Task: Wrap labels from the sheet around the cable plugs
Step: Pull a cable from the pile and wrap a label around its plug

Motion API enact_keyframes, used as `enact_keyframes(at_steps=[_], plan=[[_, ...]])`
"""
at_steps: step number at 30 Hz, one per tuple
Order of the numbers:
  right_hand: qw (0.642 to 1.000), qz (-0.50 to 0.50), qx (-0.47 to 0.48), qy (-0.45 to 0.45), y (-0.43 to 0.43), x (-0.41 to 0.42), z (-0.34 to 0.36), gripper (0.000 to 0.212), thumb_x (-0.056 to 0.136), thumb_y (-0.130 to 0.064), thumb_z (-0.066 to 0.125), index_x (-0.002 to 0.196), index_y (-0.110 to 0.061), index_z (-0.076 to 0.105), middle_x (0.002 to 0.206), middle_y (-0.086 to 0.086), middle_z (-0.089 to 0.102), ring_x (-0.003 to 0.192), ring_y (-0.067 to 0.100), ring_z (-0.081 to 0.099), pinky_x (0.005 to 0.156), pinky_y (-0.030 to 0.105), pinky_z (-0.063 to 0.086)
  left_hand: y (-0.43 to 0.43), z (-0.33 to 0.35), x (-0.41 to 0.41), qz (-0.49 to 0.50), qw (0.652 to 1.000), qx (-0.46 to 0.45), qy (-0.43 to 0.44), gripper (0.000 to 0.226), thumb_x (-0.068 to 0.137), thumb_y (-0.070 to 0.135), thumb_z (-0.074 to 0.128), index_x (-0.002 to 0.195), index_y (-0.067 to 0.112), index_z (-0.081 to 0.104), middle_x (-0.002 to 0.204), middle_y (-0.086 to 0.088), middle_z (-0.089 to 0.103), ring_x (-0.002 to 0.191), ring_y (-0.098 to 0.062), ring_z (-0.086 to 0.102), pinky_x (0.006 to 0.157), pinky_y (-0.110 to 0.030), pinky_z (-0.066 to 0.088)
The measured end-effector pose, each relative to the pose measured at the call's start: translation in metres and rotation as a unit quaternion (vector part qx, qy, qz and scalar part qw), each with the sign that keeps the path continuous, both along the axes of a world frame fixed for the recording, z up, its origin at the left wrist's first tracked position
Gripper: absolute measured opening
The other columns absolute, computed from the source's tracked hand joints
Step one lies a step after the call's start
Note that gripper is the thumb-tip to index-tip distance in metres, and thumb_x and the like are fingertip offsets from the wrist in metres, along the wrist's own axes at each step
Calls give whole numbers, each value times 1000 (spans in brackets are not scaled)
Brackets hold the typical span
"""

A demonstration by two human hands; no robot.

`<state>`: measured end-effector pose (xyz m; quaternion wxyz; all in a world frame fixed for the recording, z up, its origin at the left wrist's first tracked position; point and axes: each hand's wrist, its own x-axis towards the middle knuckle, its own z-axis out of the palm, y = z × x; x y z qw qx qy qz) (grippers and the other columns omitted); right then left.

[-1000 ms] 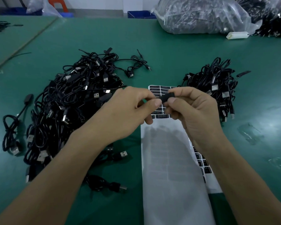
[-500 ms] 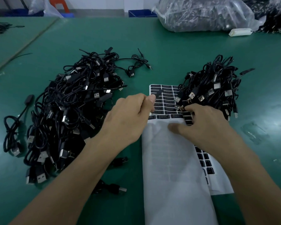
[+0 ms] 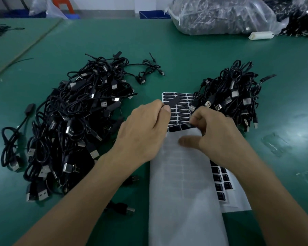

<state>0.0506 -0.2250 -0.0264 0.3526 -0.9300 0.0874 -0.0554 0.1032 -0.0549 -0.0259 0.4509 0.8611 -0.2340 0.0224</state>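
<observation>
A label sheet (image 3: 180,113) with rows of black labels lies at the table's centre, and its nearer part is bare white backing (image 3: 183,183). My left hand (image 3: 144,128) pinches a black cable plug (image 3: 174,101) just above the sheet's far left corner. My right hand (image 3: 219,139) has its fingers curled, their tips picking at a black label (image 3: 186,126) in the nearest full row. Its thumb rests flat on the backing. Whether the label has lifted off is unclear.
A big heap of black USB cables (image 3: 75,125) lies left of the sheet and a smaller heap (image 3: 235,96) lies right, touching its far corner. A second label sheet (image 3: 222,185) peeks out underneath. Clear bags of cables (image 3: 220,16) sit at the far edge.
Both hands held the plug together in the air; then the right hand let go and dropped to the sheet. Its fingers, flat half a second ago, now curl at a label.
</observation>
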Motion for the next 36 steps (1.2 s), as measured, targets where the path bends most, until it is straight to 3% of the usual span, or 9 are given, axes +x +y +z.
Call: enact_keyframes(at_steps=[3, 5, 11, 15, 20, 23, 28, 33, 36], plan=[[996, 35, 76, -24, 6, 1, 0, 41, 69, -32, 90, 88, -36, 54, 66, 0, 63, 51, 2, 49, 46, 14, 39, 1, 1, 1, -29, 999, -24, 24, 34, 98, 35, 56, 72, 20, 40, 77, 22, 62, 70, -8, 59, 62, -36, 49], [988, 52, 138, -42, 10, 1, 0, 42, 70, -26, 89, 92, -36, 55, 63, 1, 67, 47, 3, 48, 45, 15, 38, 1, 0, 2, -46, 999, -15, 23, 37, 91, 24, 68, 73, 23, 35, 97, 19, 69, 91, 1, 63, 68, -16, 49], [967, 12, 239, -84, 12, 1, 3, 38, 76, -22, 86, 103, -28, 60, 78, 3, 75, 66, 23, 69, 60, 36, 56, 9, 4, 10, -52, 991, -87, 84, 44, 86, 9, 72, 75, 20, 31, 83, -4, 76, 87, -32, 69, 83, -50, 55], [943, -16, 320, -92, 9, 2, 5, 24, 85, -5, 74, 97, -24, 69, 80, -1, 76, 71, 13, 69, 72, 34, 56, 13, 3, 16, -42, 987, -109, 108, 46, 87, 5, 73, 75, 19, 31, 84, -2, 77, 89, -25, 72, 80, -38, 54], [927, -18, 356, -113, 11, 3, 6, 18, 86, 1, 71, 91, -15, 67, 70, -3, 73, 61, 6, 65, 60, 17, 52, 10, 0, 15, -23, 991, -97, 87, 47, 82, 6, 76, 74, 18, 32, 87, 6, 77, 88, -14, 72, 83, -40, 57], [929, -8, 354, -104, 15, 3, 5, 19, 86, 0, 71, 92, -17, 65, 72, 0, 73, 65, 12, 63, 63, 28, 53, 7, 0, 11, 14, 998, -62, 23, 50, 76, 13, 83, 70, 19, 34, 81, 11, 68, 77, -5, 64, 70, -25, 53], [935, -13, 338, -106, 20, 4, 1, 19, 88, -4, 71, 92, -21, 61, 73, 5, 72, 65, 13, 60, 68, 33, 50, 1, 0, 2, 33, 997, -21, -59, 54, 74, 9, 80, 66, 21, 28, 75, 7, 66, 74, -13, 56, 69, -28, 46], [937, -38, 327, -119, 20, 5, -2, 18, 88, -8, 72, 91, -21, 59, 76, 12, 71, 66, 13, 62, 69, 35, 53, -1, 1, 0, 14, 999, -32, -40, 40, 77, 13, 79, 67, 13, 41, 76, 20, 72, 67, -1, 66, 59, -16, 51], [934, -41, 337, -109, 20, 5, -2, 18, 89, -8, 72, 91, -19, 59, 71, 6, 71, 65, 15, 61, 69, 36, 54, -1, 1, 2, 23, 999, -38, -29, 33, 78, 19, 81, 78, 1, 54, 76, 24, 71, 68, -1, 67, 61, -23, 54]])
